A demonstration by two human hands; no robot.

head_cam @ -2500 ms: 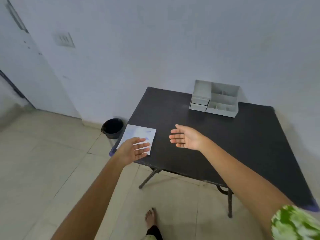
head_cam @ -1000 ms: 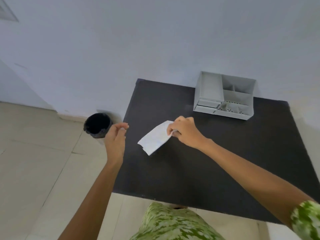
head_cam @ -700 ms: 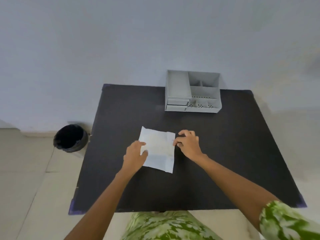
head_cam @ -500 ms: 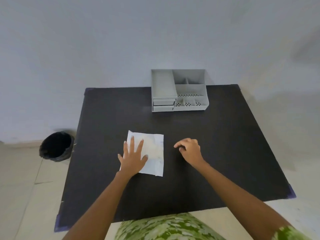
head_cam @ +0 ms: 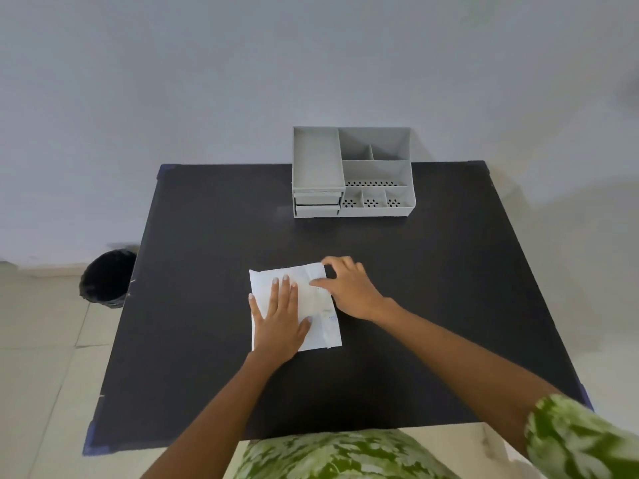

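- One paper (head_cam: 320, 314) on surface (head_cam: 207, 236); blue marks unreadable.
- Left hand (head_cam: 280, 319) spread flat on it; right hand (head_cam: 349, 288) pinching its corner.
- One grey organizer (head_cam: 352, 174), one bin (head_cam: 107, 278).

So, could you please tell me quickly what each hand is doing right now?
Left hand: open, pressing flat on the paper.
Right hand: closed, pinching the paper's far right corner.
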